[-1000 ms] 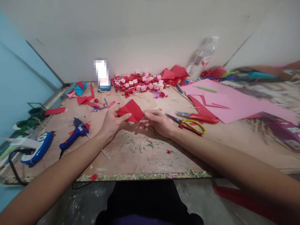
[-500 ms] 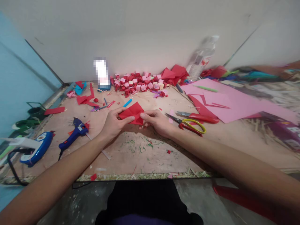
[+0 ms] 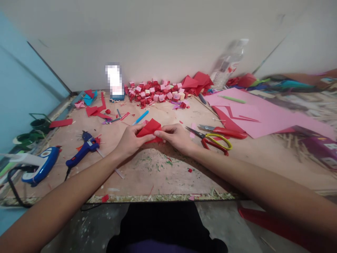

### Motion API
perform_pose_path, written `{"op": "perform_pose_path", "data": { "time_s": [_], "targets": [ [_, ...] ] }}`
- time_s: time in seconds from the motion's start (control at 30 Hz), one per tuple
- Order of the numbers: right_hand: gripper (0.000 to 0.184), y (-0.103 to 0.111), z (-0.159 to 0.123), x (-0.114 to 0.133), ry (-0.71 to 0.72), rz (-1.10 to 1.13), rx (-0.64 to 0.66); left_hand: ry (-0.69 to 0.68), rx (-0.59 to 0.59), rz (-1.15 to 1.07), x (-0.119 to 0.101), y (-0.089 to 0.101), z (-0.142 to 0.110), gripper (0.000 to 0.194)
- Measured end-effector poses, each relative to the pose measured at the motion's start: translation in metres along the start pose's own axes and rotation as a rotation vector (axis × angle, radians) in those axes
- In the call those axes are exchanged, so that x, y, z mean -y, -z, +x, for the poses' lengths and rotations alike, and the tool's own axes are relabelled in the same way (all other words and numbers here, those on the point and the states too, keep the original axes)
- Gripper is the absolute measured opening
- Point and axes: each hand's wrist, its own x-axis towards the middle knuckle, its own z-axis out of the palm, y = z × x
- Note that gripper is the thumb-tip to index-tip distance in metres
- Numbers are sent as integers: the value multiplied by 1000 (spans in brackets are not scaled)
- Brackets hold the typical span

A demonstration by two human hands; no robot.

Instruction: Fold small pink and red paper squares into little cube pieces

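Observation:
A folded piece of red paper [image 3: 151,129] is held up over the middle of the board between both hands. My left hand [image 3: 132,137] pinches its left side, thumb along the lower front. On the right side my right hand [image 3: 174,136] grips it, thumb tip pressed on a fold near the other thumb. The fingers behind the paper are partly hidden. Just beyond the left hand lies a blue pen-like stick [image 3: 141,117]. Scissors [image 3: 207,138] with yellow and red handles rest to the right of the right hand, beside a red-handled cutter [image 3: 223,131].
A pile of small red and pink paper cubes [image 3: 155,92] stands at the back, near a lit phone [image 3: 114,80]. Pink paper sheets [image 3: 252,105] and a plastic bottle [image 3: 228,66] are on the right. A blue glue gun [image 3: 83,153] lies left, above my forearm.
The red paper has been folded closer and looks more compact. Both hands have come slightly lower and nearer each other, still gripping it.

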Motion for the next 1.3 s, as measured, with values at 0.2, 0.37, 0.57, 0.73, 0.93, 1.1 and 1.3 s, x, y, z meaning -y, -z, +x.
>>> {"op": "perform_pose_path", "data": {
  "time_s": [0.2, 0.37, 0.57, 0.73, 0.93, 1.1, 1.3],
  "targets": [
    [44, -1, 0, 2, 17, 17, 33, 19, 9, 40, 1, 0, -2, 38],
    [42, 0, -2, 2, -15, 98, 64, 18, -11, -14, 2, 1, 0, 35],
    [36, 1, -2, 0, -25, 140, 51, 80, -8, -137, 2, 1, -1, 36],
    [32, 0, -1, -3, -47, 135, 15, 106, 0, -110, 3, 1, -2, 37],
    [32, 0, 1, -7, -59, 116, 8, 104, -13, -73, 6, 1, -2, 34],
    [30, -1, 1, -6, -64, 115, 0, 80, -35, 2, 3, 2, -2, 32],
    [32, -2, 0, -3, -74, 86, -3, 70, -35, -17, 7, 1, 0, 35]
  ]
}}
